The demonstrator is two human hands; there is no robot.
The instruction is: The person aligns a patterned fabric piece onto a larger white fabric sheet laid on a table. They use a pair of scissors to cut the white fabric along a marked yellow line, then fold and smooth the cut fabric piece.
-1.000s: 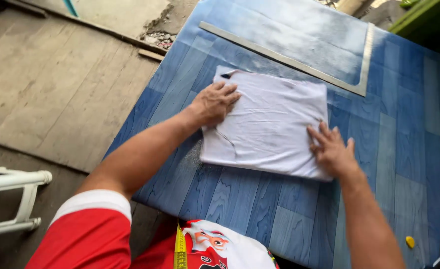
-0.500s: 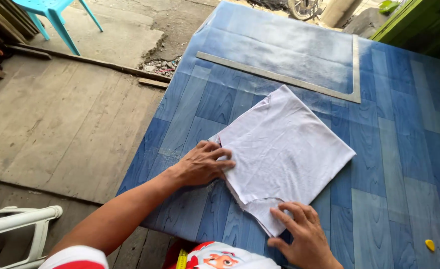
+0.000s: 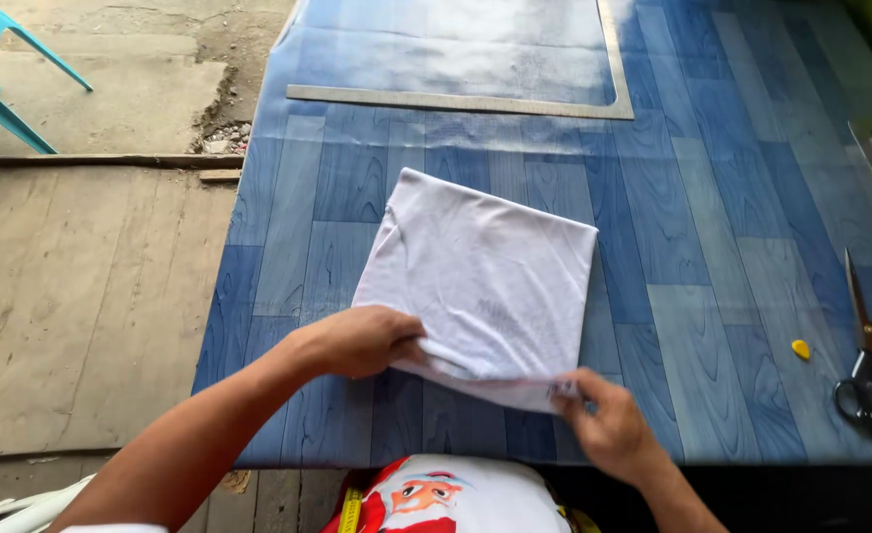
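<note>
— Where is the cloth, and how do you have it?

— From the head view: the white folded cloth [image 3: 480, 286] lies on the blue table [image 3: 713, 266], near its front edge and a little left of the middle. My left hand [image 3: 362, 341] is closed on the cloth's near left corner, fingers tucked under the fold. My right hand [image 3: 604, 424] pinches the near right corner between thumb and fingertips, just at the table's front edge. That near edge is lifted slightly; the rest lies flat.

— What room do you have around it?

— Bare table lies beyond the cloth up to the metal square [image 3: 515, 99], which lies well apart toward the far edge. To the right a wide bare stretch runs to a small yellow chalk [image 3: 800, 348] and the scissors [image 3: 866, 370], both near the front right corner, well away from my right hand. To the left the cloth sits near the table's left edge; past it is the wooden floor [image 3: 80, 296]. A turquoise chair [image 3: 1, 74] stands far off at the upper left.
</note>
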